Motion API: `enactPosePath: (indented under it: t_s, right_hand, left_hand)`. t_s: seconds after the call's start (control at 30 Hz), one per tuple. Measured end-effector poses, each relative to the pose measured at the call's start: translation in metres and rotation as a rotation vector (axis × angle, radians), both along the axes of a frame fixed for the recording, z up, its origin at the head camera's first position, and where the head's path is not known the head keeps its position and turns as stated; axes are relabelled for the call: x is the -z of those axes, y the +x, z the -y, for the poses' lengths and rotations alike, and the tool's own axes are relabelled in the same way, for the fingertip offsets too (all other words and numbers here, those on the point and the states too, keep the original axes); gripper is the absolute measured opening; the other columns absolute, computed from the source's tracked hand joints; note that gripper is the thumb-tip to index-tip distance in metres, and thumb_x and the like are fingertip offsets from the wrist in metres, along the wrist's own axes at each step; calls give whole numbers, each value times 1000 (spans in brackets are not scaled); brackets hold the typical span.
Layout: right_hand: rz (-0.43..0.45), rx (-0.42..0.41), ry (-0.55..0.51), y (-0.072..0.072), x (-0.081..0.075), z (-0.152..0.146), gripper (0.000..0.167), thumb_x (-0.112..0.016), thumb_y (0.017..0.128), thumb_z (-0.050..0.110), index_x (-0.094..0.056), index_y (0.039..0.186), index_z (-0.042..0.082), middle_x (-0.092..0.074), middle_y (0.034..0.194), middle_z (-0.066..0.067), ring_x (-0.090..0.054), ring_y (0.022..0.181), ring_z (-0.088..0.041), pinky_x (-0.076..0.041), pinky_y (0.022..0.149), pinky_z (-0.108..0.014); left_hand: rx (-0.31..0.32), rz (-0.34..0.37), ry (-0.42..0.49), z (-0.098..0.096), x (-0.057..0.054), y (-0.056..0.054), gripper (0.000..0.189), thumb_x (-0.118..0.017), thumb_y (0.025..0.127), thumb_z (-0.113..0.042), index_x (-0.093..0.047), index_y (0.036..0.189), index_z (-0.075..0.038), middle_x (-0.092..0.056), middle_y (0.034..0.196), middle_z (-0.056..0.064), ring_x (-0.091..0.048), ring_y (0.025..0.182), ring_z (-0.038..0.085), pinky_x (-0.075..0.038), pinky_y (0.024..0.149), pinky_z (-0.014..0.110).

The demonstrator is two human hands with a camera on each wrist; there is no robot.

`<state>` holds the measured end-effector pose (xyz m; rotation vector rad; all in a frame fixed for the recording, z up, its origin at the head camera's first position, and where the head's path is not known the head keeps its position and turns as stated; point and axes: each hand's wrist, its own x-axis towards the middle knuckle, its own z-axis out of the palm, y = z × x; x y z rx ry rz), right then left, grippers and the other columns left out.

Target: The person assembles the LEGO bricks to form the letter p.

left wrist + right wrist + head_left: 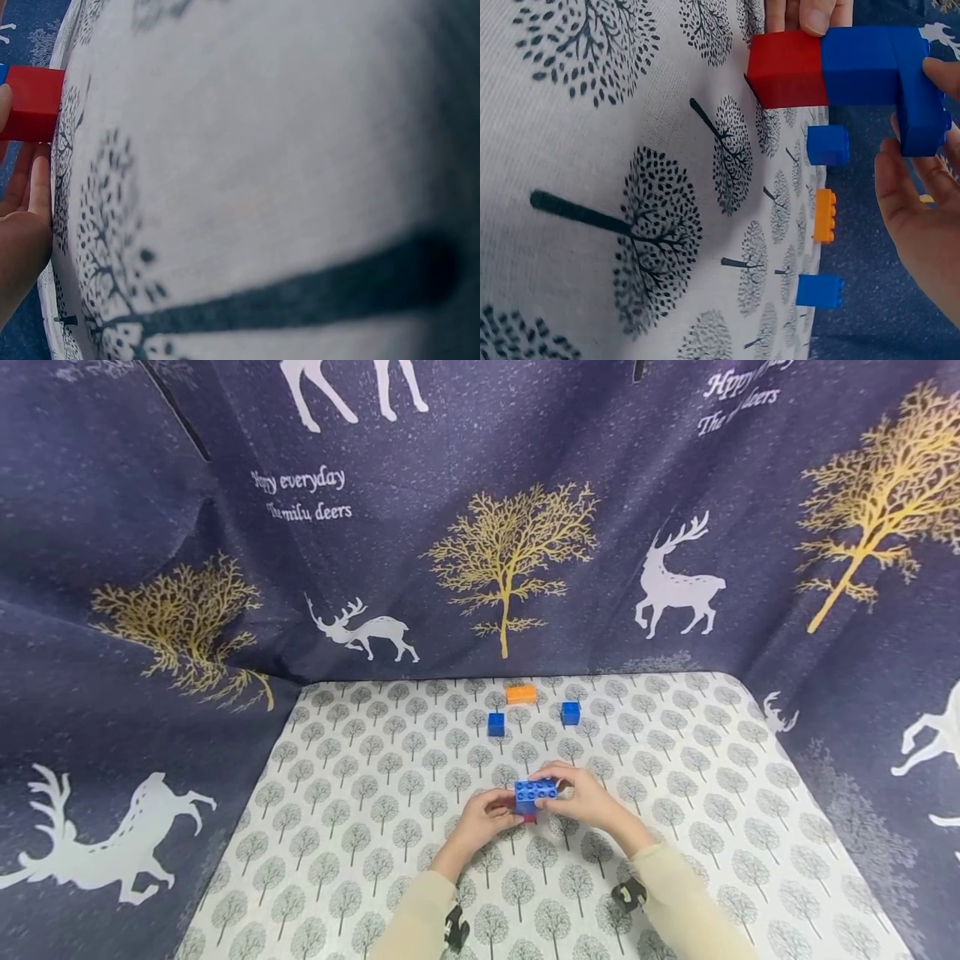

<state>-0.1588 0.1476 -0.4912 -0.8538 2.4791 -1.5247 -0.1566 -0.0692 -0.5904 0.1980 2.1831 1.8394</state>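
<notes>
Near the front middle of the cloth, both hands hold a stack of toy building bricks. At its base is a red brick (787,69), with a blue brick (860,66) on it. A longer blue brick (536,790) lies across the top and overhangs to the right. My left hand (482,820) grips the lower part of the stack from the left, its fingers partly hidden in the head view. My right hand (587,798) holds the overhanging end of the long blue brick between thumb and fingers. The red brick (34,103) also shows at the left wrist view's edge.
Beyond the hands lie a blue brick (496,724), a second blue brick (571,713) and an orange brick (521,694). A tree-patterned white cloth (360,827) covers the table. Dark blue fabric (465,460) with deer and trees hangs behind and at the sides.
</notes>
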Motion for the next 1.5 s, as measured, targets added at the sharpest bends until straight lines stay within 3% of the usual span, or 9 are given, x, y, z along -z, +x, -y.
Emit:
enactPosePath:
  t_s: [0.07, 0.13, 0.3, 0.5, 0.73, 0.97, 1.13, 1.33, 1.5]
  right_hand:
    - [-10, 13, -8, -1, 5, -1, 35, -75, 78, -2, -64, 112, -6, -62, 113, -25, -58, 92, -36, -55, 78, -45]
    - [-25, 26, -22, -3, 15, -2, 36, -75, 78, 0, -64, 112, -5, -62, 113, -24, -58, 92, -35, -56, 77, -43]
    - [-51, 53, -35, -12, 43, -5, 36, -77, 79, 7, -67, 112, 2, -64, 113, -16, -59, 92, -24, -55, 76, -33]
    - [-62, 58, -40, -14, 51, -7, 35, -77, 80, 17, -68, 113, 9, -64, 112, -8, -59, 91, -16, -55, 79, -30]
    - [-20, 95, -41, -12, 53, -5, 36, -79, 80, 21, -69, 114, 12, -63, 117, -5, -59, 96, -15, -55, 82, -30]
    - [11, 76, -32, -12, 50, -7, 37, -78, 81, 23, -68, 115, 13, -63, 117, -6, -59, 93, -19, -55, 81, -34]
    - [9, 48, 2, -12, 47, -9, 37, -78, 81, 23, -68, 114, 12, -64, 114, -6, -58, 92, -21, -55, 78, -40]
    - [-2, -58, 95, -22, 36, -15, 36, -75, 84, 26, -67, 117, 14, -66, 114, -3, -60, 95, -18, -56, 79, -37]
    - [46, -168, 134, -41, 24, -23, 31, -66, 92, 23, -66, 118, 7, -66, 115, -8, -62, 94, -21, -57, 82, -32]
  left_hand:
    - [2, 2, -6, -2, 0, -1, 46, -77, 82, -12, -61, 124, -4, -59, 123, 15, -59, 113, 31, -52, 96, 28]
    - [2, 2, -7, -2, 6, -3, 46, -77, 81, -12, -61, 124, -4, -60, 122, 14, -60, 113, 30, -52, 96, 27]
    - [8, -1, -10, -3, 3, -3, 46, -76, 81, -7, -59, 124, 1, -60, 121, 18, -60, 112, 34, -53, 94, 28]
    - [10, -6, -3, -2, 1, 0, 47, -76, 82, -12, -60, 125, -2, -61, 122, 15, -60, 112, 30, -52, 96, 27]
    - [38, -106, 31, 0, 3, 0, 50, -77, 83, -19, -59, 125, 0, -63, 118, 12, -62, 108, 23, -52, 95, 26]
    - [6, -22, 60, -2, -1, 1, 52, -75, 83, -14, -56, 130, -3, -59, 126, 15, -58, 117, 29, -49, 101, 28]
    - [15, -7, 115, -2, -1, 2, 52, -73, 84, -8, -53, 132, 0, -55, 131, 20, -55, 119, 34, -49, 100, 31]
    - [21, -51, 120, -2, -3, 3, 49, -72, 85, -6, -54, 130, 4, -57, 128, 21, -56, 119, 34, -47, 103, 33]
    - [31, -57, 163, -2, -20, 7, 47, -71, 84, -2, -54, 127, 7, -57, 126, 24, -56, 117, 37, -47, 103, 36]
